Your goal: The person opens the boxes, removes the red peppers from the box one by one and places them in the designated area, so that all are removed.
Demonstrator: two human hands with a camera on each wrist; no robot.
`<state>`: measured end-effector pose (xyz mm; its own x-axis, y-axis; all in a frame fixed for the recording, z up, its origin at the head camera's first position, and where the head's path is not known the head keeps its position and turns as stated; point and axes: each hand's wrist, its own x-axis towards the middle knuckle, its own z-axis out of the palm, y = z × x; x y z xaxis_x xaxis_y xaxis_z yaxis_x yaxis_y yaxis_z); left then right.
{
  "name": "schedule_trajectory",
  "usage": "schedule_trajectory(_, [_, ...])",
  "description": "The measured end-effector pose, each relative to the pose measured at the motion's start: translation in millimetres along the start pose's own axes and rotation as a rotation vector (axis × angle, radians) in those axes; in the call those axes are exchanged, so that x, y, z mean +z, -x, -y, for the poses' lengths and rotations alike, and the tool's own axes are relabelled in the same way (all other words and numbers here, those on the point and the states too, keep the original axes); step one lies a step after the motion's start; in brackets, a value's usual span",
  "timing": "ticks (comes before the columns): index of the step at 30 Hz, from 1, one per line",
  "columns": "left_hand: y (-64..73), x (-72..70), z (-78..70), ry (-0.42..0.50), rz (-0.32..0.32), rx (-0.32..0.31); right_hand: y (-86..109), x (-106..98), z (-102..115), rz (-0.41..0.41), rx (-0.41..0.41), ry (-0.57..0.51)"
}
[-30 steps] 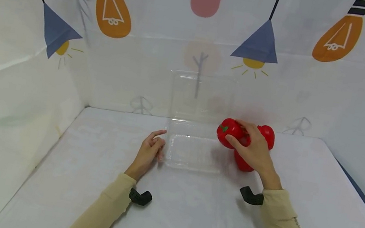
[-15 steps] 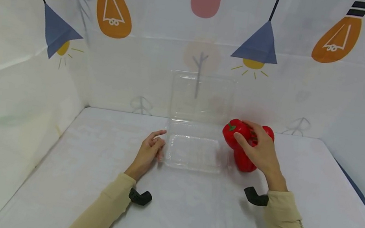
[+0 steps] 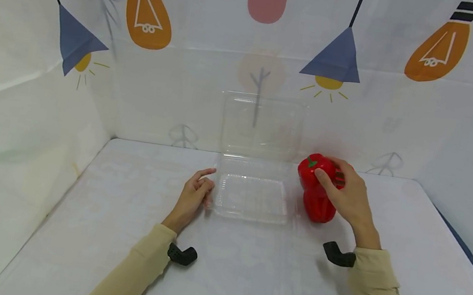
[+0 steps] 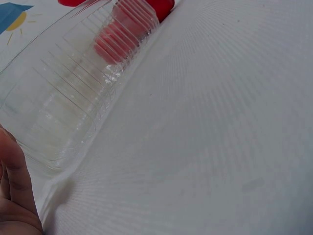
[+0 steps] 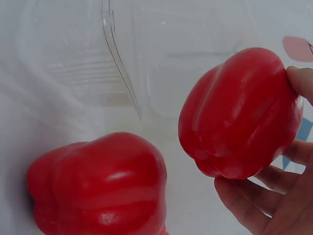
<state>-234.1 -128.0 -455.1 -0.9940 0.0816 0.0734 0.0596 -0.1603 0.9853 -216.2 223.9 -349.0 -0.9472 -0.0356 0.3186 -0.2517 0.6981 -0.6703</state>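
Note:
My right hand (image 3: 350,194) grips a red bell pepper (image 3: 315,171) with a green stem. In the right wrist view, thumb and fingers hold that pepper (image 5: 239,115) at its side. Just in front and below, a second red bell pepper (image 3: 319,207) sits on the table. A clear plastic container (image 3: 251,199) stands to the left, its hinged lid (image 3: 263,126) raised at the back. My left hand (image 3: 192,197) is at the container's left side, fingers loosely bent, fingertips at its edge. In the left wrist view, bent fingers (image 4: 17,171) appear beside the clear wall.
A white cloth-covered table (image 3: 226,270) meets a white back sheet (image 3: 171,91) printed with lamps and bulbs. Black wrist mounts (image 3: 182,255) stick out from both tan sleeves. The container lies between the hands.
My right hand has shifted right, carrying the bell pepper away from the container. Another red pepper, seen earlier beyond the hand, is now covered by it. The left hand stays put.

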Motion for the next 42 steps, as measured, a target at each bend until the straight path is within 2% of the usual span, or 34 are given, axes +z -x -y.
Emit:
schedule_trajectory(10, [0.4,-0.2,-0.7,0.0,0.005,-0.003,2.6,-11,-6,-0.011,0.052,0.015])
schedule_trajectory(20, [-0.2,-0.4,2.0,-0.002,0.001,0.012,5.8,-24,-11,0.012,0.119,0.02])
schedule_trajectory(29, [-0.5,-1.2,1.2,-0.006,0.009,0.003,8.3,-33,-18,0.008,0.147,0.025])
schedule_trajectory(34, [1.4,-1.6,-4.5,0.001,0.017,-0.023,10.7,-38,-21,0.004,0.171,0.033])
schedule_trajectory(42, [9.1,3.1,-23.1,-0.002,0.042,-0.04,11.7,-42,-26,0.026,0.198,0.031])
